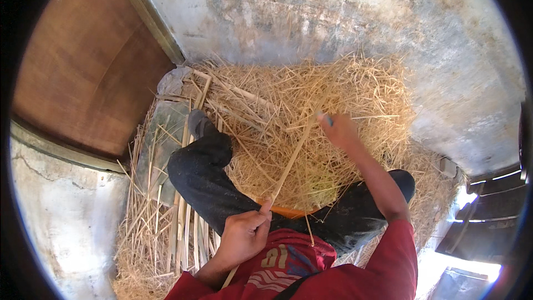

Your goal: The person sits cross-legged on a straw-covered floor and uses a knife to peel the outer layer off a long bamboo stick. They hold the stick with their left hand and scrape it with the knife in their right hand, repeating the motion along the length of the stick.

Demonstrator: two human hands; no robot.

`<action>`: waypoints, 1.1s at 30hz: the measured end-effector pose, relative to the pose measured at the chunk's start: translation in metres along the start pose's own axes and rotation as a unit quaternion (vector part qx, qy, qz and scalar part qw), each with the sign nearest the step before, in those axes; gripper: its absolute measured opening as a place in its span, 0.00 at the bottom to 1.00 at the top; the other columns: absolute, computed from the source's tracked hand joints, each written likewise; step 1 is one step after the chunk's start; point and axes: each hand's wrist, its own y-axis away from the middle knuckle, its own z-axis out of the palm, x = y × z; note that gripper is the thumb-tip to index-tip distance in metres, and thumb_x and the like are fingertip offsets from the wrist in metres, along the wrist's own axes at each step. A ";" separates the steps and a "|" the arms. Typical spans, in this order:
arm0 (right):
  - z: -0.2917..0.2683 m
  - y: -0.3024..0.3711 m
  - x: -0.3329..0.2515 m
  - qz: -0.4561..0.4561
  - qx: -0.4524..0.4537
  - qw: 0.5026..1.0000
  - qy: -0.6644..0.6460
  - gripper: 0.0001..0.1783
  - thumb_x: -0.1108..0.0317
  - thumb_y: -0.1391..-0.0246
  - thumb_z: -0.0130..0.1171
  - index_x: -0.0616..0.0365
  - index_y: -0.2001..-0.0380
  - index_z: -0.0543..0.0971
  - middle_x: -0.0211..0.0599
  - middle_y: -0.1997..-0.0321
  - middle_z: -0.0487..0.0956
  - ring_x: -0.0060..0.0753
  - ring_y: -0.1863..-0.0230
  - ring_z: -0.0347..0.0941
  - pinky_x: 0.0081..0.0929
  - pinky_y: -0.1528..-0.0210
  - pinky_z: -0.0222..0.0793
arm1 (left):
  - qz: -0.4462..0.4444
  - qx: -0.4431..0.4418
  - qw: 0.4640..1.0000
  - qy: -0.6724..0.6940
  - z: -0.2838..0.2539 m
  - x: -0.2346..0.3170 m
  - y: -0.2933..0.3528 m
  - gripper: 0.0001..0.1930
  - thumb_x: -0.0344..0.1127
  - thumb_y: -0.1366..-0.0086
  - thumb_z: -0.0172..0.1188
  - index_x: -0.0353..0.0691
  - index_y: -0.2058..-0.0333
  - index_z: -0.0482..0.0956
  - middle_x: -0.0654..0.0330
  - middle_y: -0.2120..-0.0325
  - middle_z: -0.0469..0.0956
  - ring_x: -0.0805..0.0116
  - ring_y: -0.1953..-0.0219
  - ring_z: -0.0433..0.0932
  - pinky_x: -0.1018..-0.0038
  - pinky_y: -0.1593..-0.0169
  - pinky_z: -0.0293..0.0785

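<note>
A long, thin, pale bamboo-like strip slants from my lap up and away to the right. My left hand is closed round its near part, in front of my red shirt, and a tail of the strip shows by my left forearm. My right hand is closed beside the strip's farther part, at the right. Between its fingers a bit of a blue-handled tool shows; the rest of the tool is hidden or blurred, so I cannot tell its kind. Whether its edge touches the strip is unclear.
Curly shavings lie heaped between and beyond my bent legs. An orange thing shows partly at my lap. More long strips lie left of my leg. A stained wall stands ahead, a brown panel at the far left.
</note>
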 end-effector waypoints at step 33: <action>-0.046 0.029 -0.033 -0.056 0.046 0.997 0.041 0.45 0.20 0.56 0.40 0.56 0.81 0.81 0.47 0.85 0.75 0.51 0.79 0.76 0.45 0.73 0.71 | -0.019 0.030 0.993 0.114 0.001 -0.007 -0.006 0.15 0.21 0.40 0.56 0.30 0.52 0.76 0.58 0.85 0.67 0.80 0.82 0.64 0.81 0.77 0.62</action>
